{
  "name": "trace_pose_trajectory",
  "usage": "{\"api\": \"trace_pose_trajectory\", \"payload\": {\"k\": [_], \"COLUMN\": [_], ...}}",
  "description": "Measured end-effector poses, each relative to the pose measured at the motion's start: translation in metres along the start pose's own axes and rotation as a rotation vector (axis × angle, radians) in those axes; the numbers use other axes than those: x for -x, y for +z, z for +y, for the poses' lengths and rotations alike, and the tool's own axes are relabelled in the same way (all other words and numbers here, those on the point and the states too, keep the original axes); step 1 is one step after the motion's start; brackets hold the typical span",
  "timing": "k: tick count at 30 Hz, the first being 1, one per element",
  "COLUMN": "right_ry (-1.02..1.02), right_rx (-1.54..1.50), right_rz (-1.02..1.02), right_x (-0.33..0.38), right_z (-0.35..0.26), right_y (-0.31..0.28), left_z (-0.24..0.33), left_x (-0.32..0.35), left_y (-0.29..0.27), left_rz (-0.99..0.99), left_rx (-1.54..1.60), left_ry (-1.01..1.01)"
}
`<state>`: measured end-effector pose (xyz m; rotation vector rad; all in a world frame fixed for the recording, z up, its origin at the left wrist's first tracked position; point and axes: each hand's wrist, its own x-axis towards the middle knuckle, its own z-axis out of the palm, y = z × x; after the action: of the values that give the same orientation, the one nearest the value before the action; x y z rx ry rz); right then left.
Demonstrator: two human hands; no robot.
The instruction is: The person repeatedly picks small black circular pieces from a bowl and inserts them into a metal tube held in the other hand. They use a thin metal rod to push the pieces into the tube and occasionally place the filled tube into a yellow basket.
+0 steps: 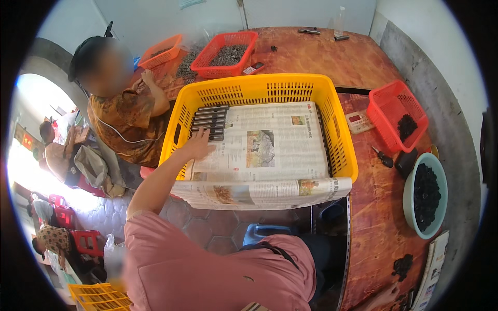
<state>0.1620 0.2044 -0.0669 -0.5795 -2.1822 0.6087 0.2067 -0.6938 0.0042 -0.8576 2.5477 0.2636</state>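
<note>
Inside a large yellow plastic basket (340,124), sheets of newspaper (295,153) line the bottom, and one sheet hangs over the near rim. A row of several dark, shiny metal tubes (211,118) lies side by side at the basket's left end. My left hand (198,146) reaches in, its fingers stretched out and touching the near end of that row. Low at the right, my right hand (386,296) is over the wooden table beside a small pile of black parts (402,266). Its fingers are small and partly cut off by the dark picture edge.
A pale green bowl (410,207) of black pieces, a red basket (397,93), a small scale (359,122) and a black-handled tool (383,157) stand on the right. Red baskets (249,39) of small metal parts stand at the back. A co-worker (124,119) sits at the left.
</note>
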Motion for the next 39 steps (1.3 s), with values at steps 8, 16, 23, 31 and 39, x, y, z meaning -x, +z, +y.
{"api": "trace_pose_trajectory", "payload": {"k": [8,16,23,31,39], "right_ry": [0.082,0.335,0.304,0.242,0.429], "right_rx": [0.054,0.104,0.069,-0.029,-0.183], "right_rz": [0.045,-0.07,-0.103,-0.116,-0.107], "right_x": [0.004,0.007,0.012,0.019,0.025], "right_z": [0.052,0.041,0.031,0.045,-0.077], "right_y": [0.011,0.006,0.0,-0.015,-0.022], "left_z": [-0.011,-0.017,-0.031,-0.029,-0.051], "left_x": [0.001,-0.004,-0.01,-0.03,-0.073], "left_y": [0.005,0.002,0.0,-0.007,-0.012], "left_rz": [0.093,-0.017,0.099,0.131,0.588], "left_rx": [-0.008,-0.111,-0.072,-0.097,0.014], "left_ry": [0.031,-0.033,0.05,-0.014,0.282]}}
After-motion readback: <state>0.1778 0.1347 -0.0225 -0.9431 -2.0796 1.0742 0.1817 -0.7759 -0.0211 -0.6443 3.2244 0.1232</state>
